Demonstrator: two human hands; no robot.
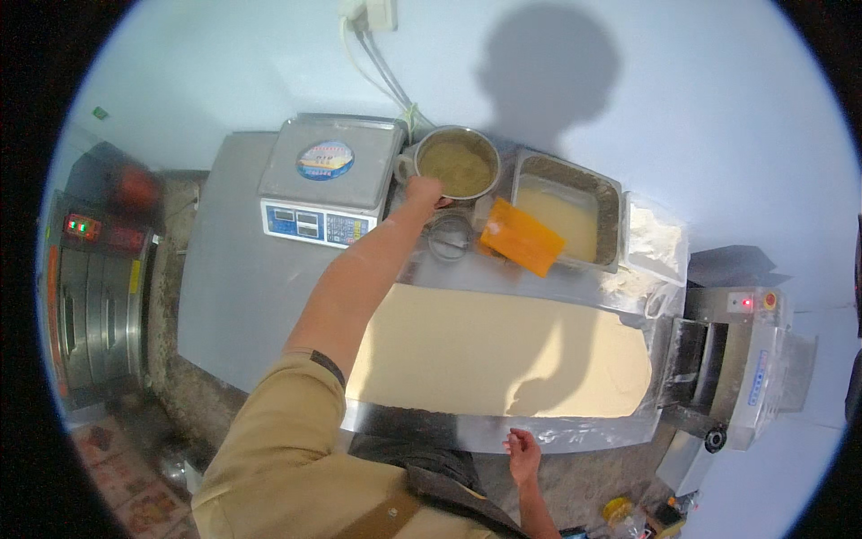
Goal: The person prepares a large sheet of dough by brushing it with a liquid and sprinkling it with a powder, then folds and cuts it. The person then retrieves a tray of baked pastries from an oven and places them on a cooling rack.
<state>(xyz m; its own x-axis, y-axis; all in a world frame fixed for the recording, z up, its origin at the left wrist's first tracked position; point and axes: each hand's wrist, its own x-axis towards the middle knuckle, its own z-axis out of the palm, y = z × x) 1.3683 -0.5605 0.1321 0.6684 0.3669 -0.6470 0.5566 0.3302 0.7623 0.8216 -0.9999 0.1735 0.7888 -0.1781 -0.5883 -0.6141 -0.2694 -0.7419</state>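
Note:
My left hand reaches to the lower left rim of a steel pot of grainy yellowish-brown contents, its fingers curled there; exactly what they grip is hidden. Below that lies a round metal item. An orange rectangular scraper or card rests by a steel tray holding pale yellow liquid. A long sheet of rolled dough covers the front of the steel table. My right hand hovers at the front edge with loosely bent, parted fingers, holding nothing visible.
A digital scale stands back left on the table. A container of flour sits at right, beside a machine with rollers. A steel oven stands far left. The wall carries a socket with cables. Assorted items lie on the floor.

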